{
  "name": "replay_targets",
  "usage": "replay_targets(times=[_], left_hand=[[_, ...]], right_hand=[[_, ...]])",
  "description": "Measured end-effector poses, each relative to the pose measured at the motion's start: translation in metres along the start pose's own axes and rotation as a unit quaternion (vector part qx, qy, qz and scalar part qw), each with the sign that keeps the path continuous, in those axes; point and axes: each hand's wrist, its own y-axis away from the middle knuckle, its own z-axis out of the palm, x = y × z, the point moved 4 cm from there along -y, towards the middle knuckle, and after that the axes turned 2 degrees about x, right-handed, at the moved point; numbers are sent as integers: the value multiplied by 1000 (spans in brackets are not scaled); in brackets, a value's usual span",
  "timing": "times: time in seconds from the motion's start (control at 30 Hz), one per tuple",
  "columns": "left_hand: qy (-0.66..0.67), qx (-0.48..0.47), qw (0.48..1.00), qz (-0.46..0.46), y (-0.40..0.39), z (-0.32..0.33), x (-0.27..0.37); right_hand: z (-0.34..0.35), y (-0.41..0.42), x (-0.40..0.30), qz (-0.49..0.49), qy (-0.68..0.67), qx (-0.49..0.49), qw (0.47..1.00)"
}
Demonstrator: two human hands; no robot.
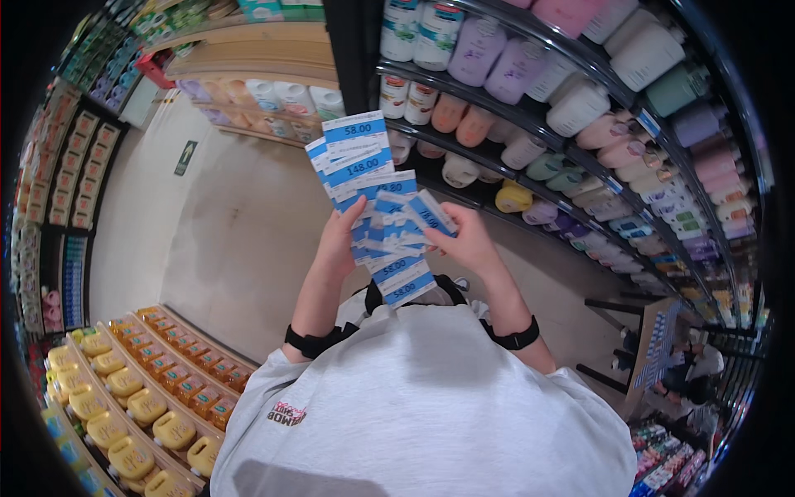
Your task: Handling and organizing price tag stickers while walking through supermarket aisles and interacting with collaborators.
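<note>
A fanned stack of blue-and-white paper price tags [361, 163] lies across my left hand [340, 239], whose thumb presses on its left edge. The tags overlap in several directions, and their lower end hangs toward my waist. My right hand [466, 239] pinches one small price tag [430, 214] between thumb and fingers at the right side of the stack. That tag is tilted and overlaps the others. Most fingers of my left hand are hidden behind the tags. Black bands circle both forearms.
To the right, black shelving [478, 84] carries bottles in several rows. Wooden tiers at lower left hold yellow jugs [127, 456] and amber bottles [186, 388]. A wooden shelf unit [254, 53] stands ahead. People [689, 379] are near a table [649, 348] strewn with tags at far right.
</note>
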Motion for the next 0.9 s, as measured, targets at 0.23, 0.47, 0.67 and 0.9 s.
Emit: replay_targets(times=[0.23, 0.47, 0.67, 0.9], left_hand=[[-165, -127, 977, -51, -9, 20, -14], [-110, -55, 982, -143, -39, 50, -49], [-83, -121, 969, -198, -52, 95, -88], [-172, -174, 951, -189, -47, 168, -141]], right_hand=[[-6, 10, 0, 64, 53, -42, 996], [-66, 36, 14, 73, 7, 135, 988], [-107, 64, 26, 54, -53, 208, 975], [-166, 99, 33, -107, 118, 308, 938]])
